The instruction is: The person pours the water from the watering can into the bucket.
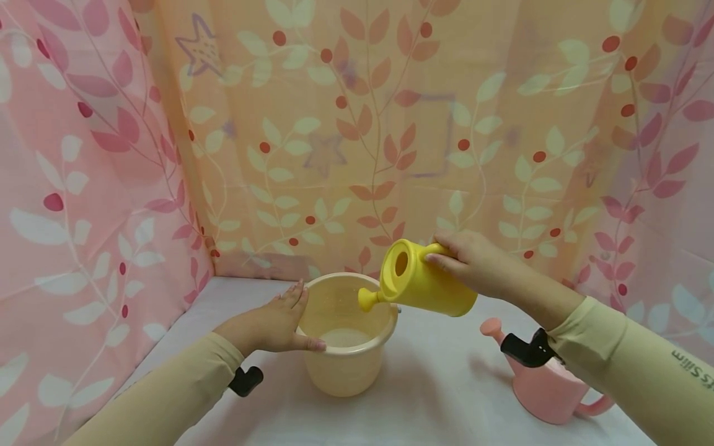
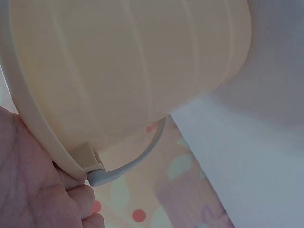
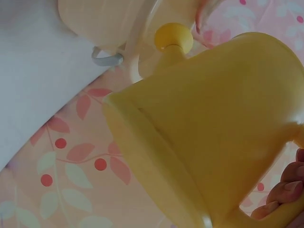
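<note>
Grips the yellow watering can (image 1: 435,288) by its handle (image 3: 287,214) with the right hand (image 1: 474,263), tipped leftward, rose (image 1: 367,300) just inside the right of the cream bucket's (image 1: 343,375) mouth. Rests the left hand (image 1: 273,322), fingers extended, on the bucket's left rim, thumb along the near edge. Includes, right and near on the bench (image 1: 446,396), an upright pink watering can (image 1: 549,393).

Small dark lettering (image 1: 691,365) stands upside down on the right sleeve (image 1: 619,359), near the picture's edge; "Slim" seems legible, though the full wording cannot be read surely.
</note>
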A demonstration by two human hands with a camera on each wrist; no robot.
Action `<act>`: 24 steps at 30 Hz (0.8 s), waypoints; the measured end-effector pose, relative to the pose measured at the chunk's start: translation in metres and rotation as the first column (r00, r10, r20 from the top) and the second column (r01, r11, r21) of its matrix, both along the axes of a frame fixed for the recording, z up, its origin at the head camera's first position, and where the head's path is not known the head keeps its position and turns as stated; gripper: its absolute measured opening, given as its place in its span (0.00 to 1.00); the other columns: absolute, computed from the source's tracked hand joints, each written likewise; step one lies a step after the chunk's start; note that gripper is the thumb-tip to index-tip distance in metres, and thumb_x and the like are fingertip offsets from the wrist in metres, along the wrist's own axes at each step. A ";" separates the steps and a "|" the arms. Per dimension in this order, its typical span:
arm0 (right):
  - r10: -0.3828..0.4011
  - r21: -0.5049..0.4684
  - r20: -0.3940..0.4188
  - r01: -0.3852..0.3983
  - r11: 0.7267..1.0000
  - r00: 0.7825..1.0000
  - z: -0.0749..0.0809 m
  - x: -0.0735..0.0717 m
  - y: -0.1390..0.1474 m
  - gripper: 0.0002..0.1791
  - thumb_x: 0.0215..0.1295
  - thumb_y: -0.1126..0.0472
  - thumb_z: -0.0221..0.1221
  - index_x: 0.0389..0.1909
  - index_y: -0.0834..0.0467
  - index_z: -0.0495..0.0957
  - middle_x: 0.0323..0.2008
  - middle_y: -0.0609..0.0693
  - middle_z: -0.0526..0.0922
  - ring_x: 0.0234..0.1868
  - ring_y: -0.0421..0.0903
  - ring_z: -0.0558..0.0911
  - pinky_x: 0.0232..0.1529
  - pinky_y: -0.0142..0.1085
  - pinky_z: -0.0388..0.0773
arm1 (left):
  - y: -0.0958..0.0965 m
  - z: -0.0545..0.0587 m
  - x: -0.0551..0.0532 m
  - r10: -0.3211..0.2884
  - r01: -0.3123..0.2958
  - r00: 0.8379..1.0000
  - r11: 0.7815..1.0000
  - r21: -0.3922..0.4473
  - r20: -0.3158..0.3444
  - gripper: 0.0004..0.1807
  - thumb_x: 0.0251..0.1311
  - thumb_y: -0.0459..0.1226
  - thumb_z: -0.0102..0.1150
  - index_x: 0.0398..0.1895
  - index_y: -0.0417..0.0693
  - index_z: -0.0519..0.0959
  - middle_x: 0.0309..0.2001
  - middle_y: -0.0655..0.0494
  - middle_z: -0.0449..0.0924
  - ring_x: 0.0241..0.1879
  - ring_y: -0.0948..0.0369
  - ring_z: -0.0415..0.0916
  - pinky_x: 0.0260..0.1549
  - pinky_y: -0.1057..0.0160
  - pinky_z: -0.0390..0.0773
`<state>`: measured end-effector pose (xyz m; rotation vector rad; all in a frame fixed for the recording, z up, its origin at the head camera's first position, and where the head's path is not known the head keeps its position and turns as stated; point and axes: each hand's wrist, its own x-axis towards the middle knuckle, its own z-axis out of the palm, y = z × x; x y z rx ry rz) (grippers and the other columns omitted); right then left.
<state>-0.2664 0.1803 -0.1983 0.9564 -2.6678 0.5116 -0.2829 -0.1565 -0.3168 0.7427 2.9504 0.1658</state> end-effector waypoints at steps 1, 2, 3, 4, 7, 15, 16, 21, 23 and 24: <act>0.000 0.003 0.000 0.000 1.000 1.000 0.000 0.000 0.000 0.09 0.63 0.55 0.57 0.29 0.56 0.71 0.19 0.44 0.69 0.25 0.42 0.69 0.27 0.33 0.70 | 0.000 0.000 0.000 -0.002 0.002 1.000 1.000 -0.002 -0.001 0.66 0.41 0.75 0.45 0.68 0.29 0.44 0.70 0.35 0.35 0.70 0.46 0.36 0.64 0.46 0.48; 0.002 0.005 -0.003 -0.002 1.000 1.000 0.001 0.000 0.000 0.09 0.63 0.55 0.57 0.29 0.56 0.72 0.19 0.44 0.69 0.25 0.42 0.69 0.27 0.33 0.70 | 0.000 0.000 0.000 0.000 0.000 1.000 1.000 -0.003 0.003 0.66 0.41 0.75 0.45 0.68 0.29 0.44 0.70 0.35 0.35 0.70 0.46 0.36 0.64 0.46 0.47; 0.002 0.008 -0.004 -0.002 1.000 1.000 0.001 0.000 0.000 0.09 0.63 0.55 0.57 0.29 0.56 0.72 0.19 0.44 0.69 0.25 0.42 0.69 0.27 0.33 0.70 | 0.000 0.001 0.001 0.006 -0.006 1.000 1.000 -0.005 0.007 0.67 0.41 0.75 0.45 0.68 0.30 0.44 0.70 0.36 0.35 0.70 0.46 0.36 0.64 0.46 0.47; 0.003 0.009 -0.004 -0.003 1.000 1.000 0.001 0.000 -0.001 0.09 0.63 0.55 0.57 0.29 0.56 0.72 0.19 0.44 0.69 0.25 0.42 0.70 0.27 0.33 0.71 | 0.000 0.001 0.001 0.011 -0.011 1.000 1.000 -0.007 0.012 0.66 0.41 0.75 0.45 0.69 0.30 0.43 0.70 0.36 0.34 0.70 0.47 0.36 0.64 0.46 0.47; 0.007 0.011 -0.001 -0.007 1.000 1.000 0.003 0.001 -0.001 0.08 0.63 0.55 0.57 0.30 0.55 0.72 0.20 0.44 0.70 0.25 0.42 0.70 0.28 0.34 0.71 | 0.001 0.002 0.002 0.025 -0.024 0.999 1.000 -0.013 0.028 0.66 0.41 0.74 0.46 0.69 0.31 0.43 0.70 0.37 0.34 0.70 0.48 0.35 0.64 0.47 0.46; 0.019 0.037 0.007 -0.019 0.999 1.000 0.008 0.003 -0.003 0.08 0.64 0.55 0.56 0.30 0.54 0.71 0.21 0.44 0.71 0.26 0.42 0.71 0.29 0.34 0.72 | 0.001 0.003 0.004 0.014 -0.015 1.000 1.000 0.005 0.027 0.66 0.41 0.74 0.45 0.68 0.29 0.44 0.70 0.36 0.34 0.70 0.47 0.35 0.64 0.46 0.45; 0.022 0.039 0.008 -0.022 0.999 1.000 0.009 0.003 -0.003 0.08 0.64 0.55 0.56 0.30 0.54 0.71 0.21 0.44 0.71 0.26 0.42 0.71 0.29 0.34 0.72 | 0.001 0.003 0.004 0.011 -0.011 1.000 1.000 0.010 0.028 0.67 0.41 0.75 0.45 0.68 0.29 0.44 0.70 0.35 0.35 0.70 0.46 0.35 0.64 0.46 0.45; 0.043 0.056 0.015 -0.044 0.997 0.999 0.011 0.004 -0.005 0.08 0.64 0.54 0.56 0.29 0.52 0.70 0.21 0.43 0.70 0.26 0.41 0.71 0.29 0.34 0.71 | 0.000 0.004 0.005 0.001 -0.002 1.000 1.000 0.025 0.028 0.67 0.41 0.74 0.46 0.68 0.27 0.44 0.70 0.34 0.35 0.69 0.44 0.36 0.64 0.44 0.45; 0.050 0.066 0.010 -0.050 0.997 0.999 0.012 0.004 -0.006 0.08 0.64 0.55 0.56 0.28 0.51 0.69 0.21 0.43 0.70 0.26 0.41 0.71 0.28 0.34 0.71 | 0.000 0.005 0.005 -0.001 0.000 1.000 1.000 0.022 0.027 0.67 0.41 0.74 0.45 0.68 0.28 0.44 0.70 0.34 0.35 0.69 0.45 0.36 0.64 0.45 0.46; 0.051 0.072 0.004 -0.051 0.996 0.999 0.012 0.004 -0.006 0.09 0.63 0.55 0.56 0.27 0.51 0.68 0.20 0.43 0.69 0.25 0.41 0.71 0.28 0.34 0.71 | 0.000 0.005 0.005 -0.001 0.000 1.000 1.000 0.018 0.026 0.66 0.42 0.74 0.45 0.68 0.28 0.44 0.70 0.34 0.35 0.69 0.45 0.36 0.64 0.45 0.46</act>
